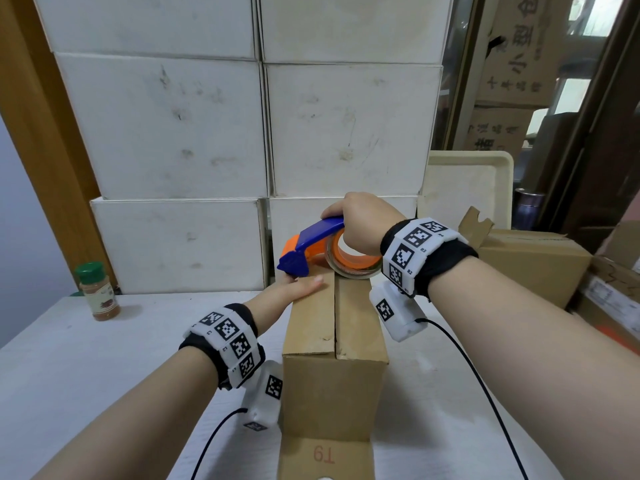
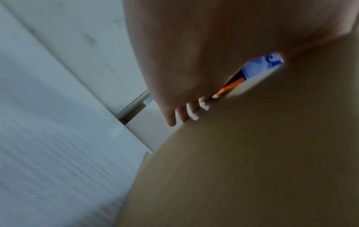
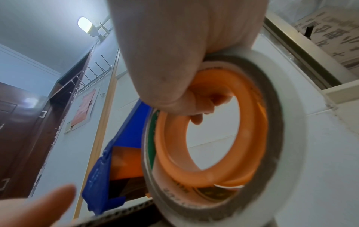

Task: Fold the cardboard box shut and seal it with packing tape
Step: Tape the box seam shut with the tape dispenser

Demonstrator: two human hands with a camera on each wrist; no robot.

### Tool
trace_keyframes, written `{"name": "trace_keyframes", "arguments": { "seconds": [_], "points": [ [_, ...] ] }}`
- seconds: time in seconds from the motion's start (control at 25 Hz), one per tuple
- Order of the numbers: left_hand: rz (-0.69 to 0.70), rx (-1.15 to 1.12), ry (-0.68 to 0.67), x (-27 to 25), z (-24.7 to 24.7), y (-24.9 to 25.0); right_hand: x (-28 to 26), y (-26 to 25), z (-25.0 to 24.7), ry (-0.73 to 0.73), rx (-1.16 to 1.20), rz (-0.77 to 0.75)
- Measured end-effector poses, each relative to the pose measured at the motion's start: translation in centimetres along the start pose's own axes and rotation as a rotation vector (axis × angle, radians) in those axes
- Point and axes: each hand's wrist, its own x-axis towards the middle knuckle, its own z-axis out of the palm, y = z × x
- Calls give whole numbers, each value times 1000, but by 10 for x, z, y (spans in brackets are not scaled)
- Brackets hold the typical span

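A tall brown cardboard box (image 1: 332,375) stands on the white table, its two top flaps folded shut with a bare seam down the middle. My right hand (image 1: 360,220) grips a blue and orange tape dispenser (image 1: 311,244) holding a roll of tape (image 3: 213,138), set at the far end of the box top. The fingers curl through the roll's orange core (image 3: 204,110). My left hand (image 1: 294,289) lies flat on the left flap, its fingertips (image 2: 170,121) reaching over the box's far edge by the dispenser's blue tip.
White cartons (image 1: 242,133) are stacked right behind the box. A spice jar with a green lid (image 1: 98,292) stands at the left of the table. Another brown carton (image 1: 533,261) and a cream tray (image 1: 467,188) sit to the right. A loose flap marked T9 (image 1: 325,455) lies in front.
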Motion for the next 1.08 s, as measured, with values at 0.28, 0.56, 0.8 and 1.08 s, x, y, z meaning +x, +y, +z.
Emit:
{"name": "trace_keyframes", "arguments": {
  "seconds": [0.28,0.56,0.8,1.08],
  "points": [
    [-67,223,260,1,17,19,-3,-1,-1,2,-13,-45],
    [-143,187,362,1,10,20,2,-9,-3,-16,-81,-124],
    [-115,167,341,-4,11,22,3,-1,0,13,-78,-147],
    [6,114,181,-22,-6,12,-10,34,-1,53,-52,-15]
  ]
}}
